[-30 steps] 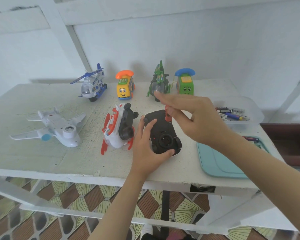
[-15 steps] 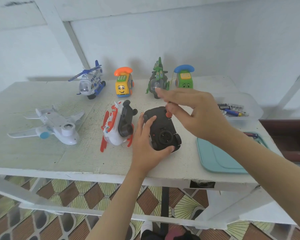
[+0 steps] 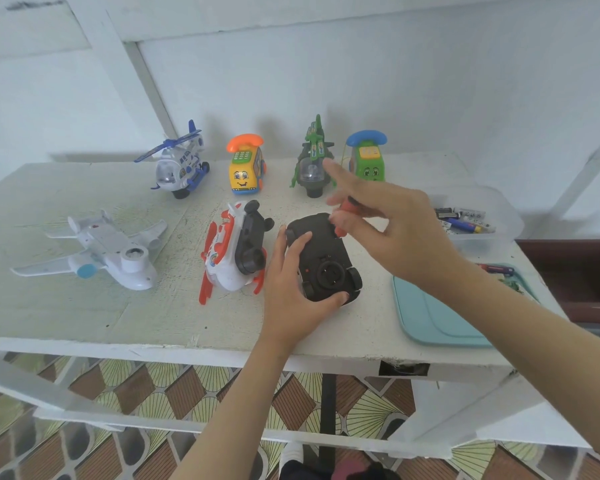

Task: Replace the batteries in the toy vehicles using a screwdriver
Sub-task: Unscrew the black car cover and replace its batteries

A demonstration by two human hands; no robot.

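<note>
A black toy car [image 3: 321, 256] lies upside down near the front of the white table [image 3: 66, 306]. My left hand [image 3: 293, 289] grips it from the left and the near end. My right hand [image 3: 385, 223] hovers over the car's far end and pinches a small orange-handled screwdriver [image 3: 347, 211], whose tip points down at the car's underside. The index finger of that hand sticks out straight. A red-and-white toy plane [image 3: 232, 252] lies on its side just left of the car.
A white toy plane [image 3: 104, 252] lies at the left. Along the back stand a blue-white helicopter [image 3: 177, 164], a yellow phone car [image 3: 246, 168], a green helicopter [image 3: 312, 164] and a green phone car [image 3: 368, 157]. A clear tub with batteries [image 3: 465, 220] and a teal tray [image 3: 433, 320] sit at the right.
My right hand has turned the screwdriver over the car's far end, its fingers shifting round the handle. My left hand keeps its hold on the car.
</note>
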